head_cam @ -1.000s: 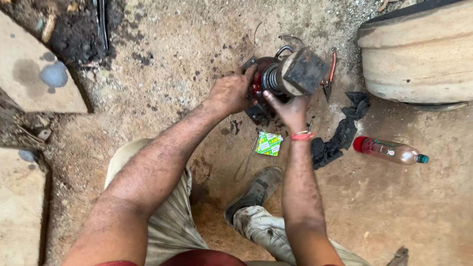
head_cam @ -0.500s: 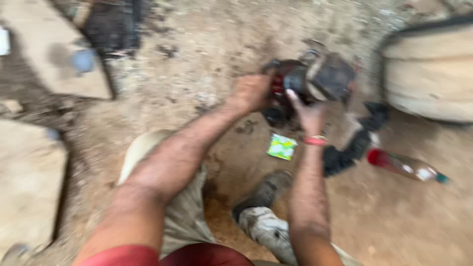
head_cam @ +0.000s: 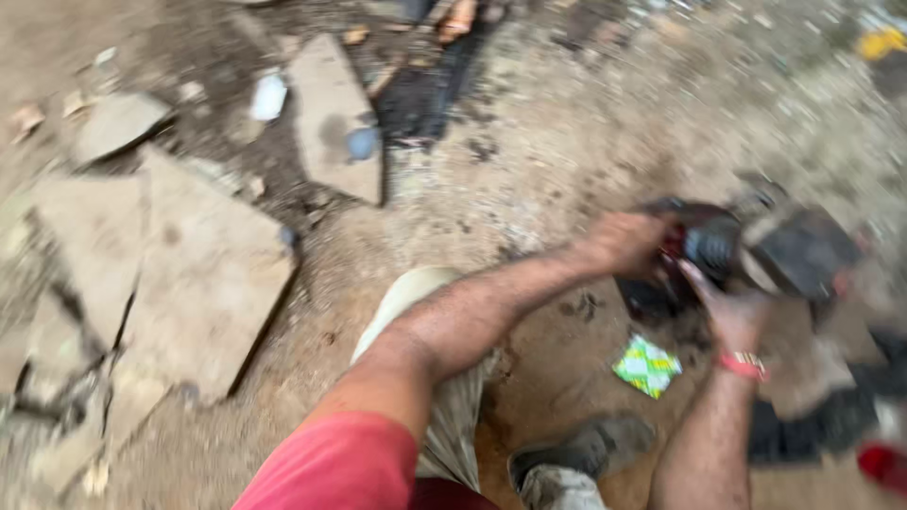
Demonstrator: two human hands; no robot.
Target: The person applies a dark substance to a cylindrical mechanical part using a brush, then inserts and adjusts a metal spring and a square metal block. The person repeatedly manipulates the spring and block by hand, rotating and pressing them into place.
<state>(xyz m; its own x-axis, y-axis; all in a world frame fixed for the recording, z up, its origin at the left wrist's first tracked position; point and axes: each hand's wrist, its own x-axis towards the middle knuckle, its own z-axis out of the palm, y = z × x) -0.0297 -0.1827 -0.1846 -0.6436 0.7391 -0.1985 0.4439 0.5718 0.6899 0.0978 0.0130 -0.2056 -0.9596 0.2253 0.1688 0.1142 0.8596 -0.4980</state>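
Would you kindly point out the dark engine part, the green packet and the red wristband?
Dark engine part [head_cam: 803, 250], head view, its flat dark face.
Green packet [head_cam: 647, 365], head view, its middle.
Red wristband [head_cam: 742, 365], head view, the band's front.

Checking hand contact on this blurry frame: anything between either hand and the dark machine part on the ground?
Nothing visible. The left hand rests directly on the dark machine part, and the right hand touches its near side. The green-and-white packet lies on the dirt ground below the hands, clear of both.
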